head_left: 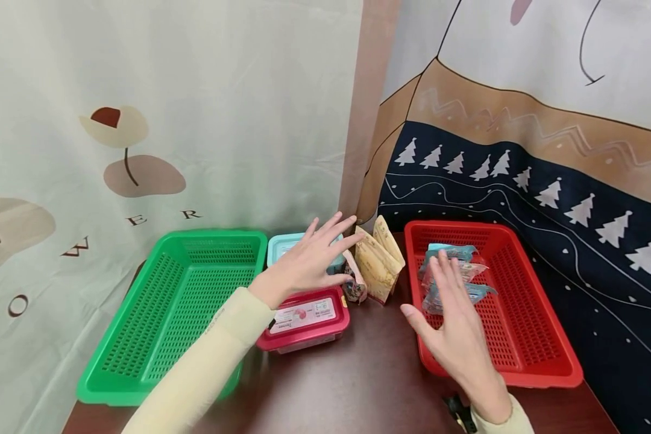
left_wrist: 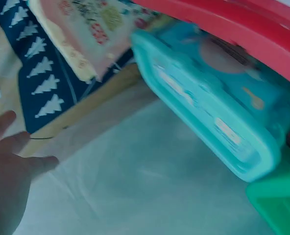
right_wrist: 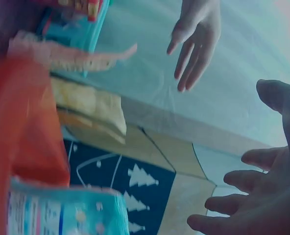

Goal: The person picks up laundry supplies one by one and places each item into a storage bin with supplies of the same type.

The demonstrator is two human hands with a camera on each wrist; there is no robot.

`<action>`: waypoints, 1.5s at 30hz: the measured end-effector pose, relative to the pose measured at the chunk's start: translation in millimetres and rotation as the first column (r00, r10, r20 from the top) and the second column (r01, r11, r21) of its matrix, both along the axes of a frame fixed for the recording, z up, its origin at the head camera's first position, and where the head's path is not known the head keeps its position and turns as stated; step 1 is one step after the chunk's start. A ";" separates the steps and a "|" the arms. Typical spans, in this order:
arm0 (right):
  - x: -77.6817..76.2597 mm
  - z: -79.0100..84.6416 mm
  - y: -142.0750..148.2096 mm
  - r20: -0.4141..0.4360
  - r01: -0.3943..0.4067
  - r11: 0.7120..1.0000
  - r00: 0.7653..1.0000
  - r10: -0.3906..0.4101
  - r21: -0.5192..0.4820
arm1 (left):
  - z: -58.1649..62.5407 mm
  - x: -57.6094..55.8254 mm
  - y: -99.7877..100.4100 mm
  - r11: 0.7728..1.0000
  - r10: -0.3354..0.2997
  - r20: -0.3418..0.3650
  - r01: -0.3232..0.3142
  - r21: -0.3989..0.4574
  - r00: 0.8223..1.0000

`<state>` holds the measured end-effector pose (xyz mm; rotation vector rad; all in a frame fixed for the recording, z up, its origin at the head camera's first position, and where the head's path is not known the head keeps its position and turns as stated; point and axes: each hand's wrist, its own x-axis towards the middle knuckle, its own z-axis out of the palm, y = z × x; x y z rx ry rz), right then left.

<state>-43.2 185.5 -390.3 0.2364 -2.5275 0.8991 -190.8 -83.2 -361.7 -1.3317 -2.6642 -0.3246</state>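
Observation:
In the head view my left hand (head_left: 306, 262) hovers with fingers spread above a pink-lidded plastic box (head_left: 304, 316) and a light-blue-lidded box (head_left: 282, 246). Its fingertips reach toward a small pink patterned pouch (head_left: 356, 283) and two upright cream-yellow packets (head_left: 378, 265). My right hand (head_left: 461, 334) is held over the red basket (head_left: 542, 301), fingers straight and thumb apart. Partly behind it, several blue and pink packets (head_left: 474, 292) stand in that basket. Both palms hold nothing. The right wrist view shows the right hand (right_wrist: 267, 188) apart from a blue packet (right_wrist: 71, 210).
A green perforated basket (head_left: 168, 319) stands on the left side of the dark brown table (head_left: 358, 386). Printed curtains (head_left: 249, 120) hang close behind the baskets and along the right side. The two lidded boxes sit against the green basket's right side.

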 end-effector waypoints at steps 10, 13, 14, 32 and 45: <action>-10.3 -16.0 -44.7 -0.051 -0.016 0.999 0.999 0.014 -0.048 | -11.7 -16.2 -7.8 0.996 -0.089 -0.061 0.086 -0.038 0.994; -14.1 -21.7 -59.5 -0.034 -0.006 0.996 0.999 0.003 -0.094 | -16.3 -21.0 -7.0 0.993 -0.112 -0.044 0.111 -0.030 0.993; -15.8 -23.8 -63.8 -0.027 -0.004 0.994 1.000 0.001 -0.107 | -18.1 -22.9 -6.4 0.993 -0.118 -0.039 0.117 -0.028 0.992; -50.9 -61.9 -99.7 -0.039 0.036 0.977 0.998 -0.045 -0.208 | -44.4 -45.1 -1.4 0.996 -0.092 0.007 0.092 0.016 0.996; -71.3 -80.7 -102.8 -0.071 0.098 0.988 0.992 -0.106 -0.116 | -50.9 -47.2 5.7 0.996 -0.065 0.010 0.065 0.059 0.998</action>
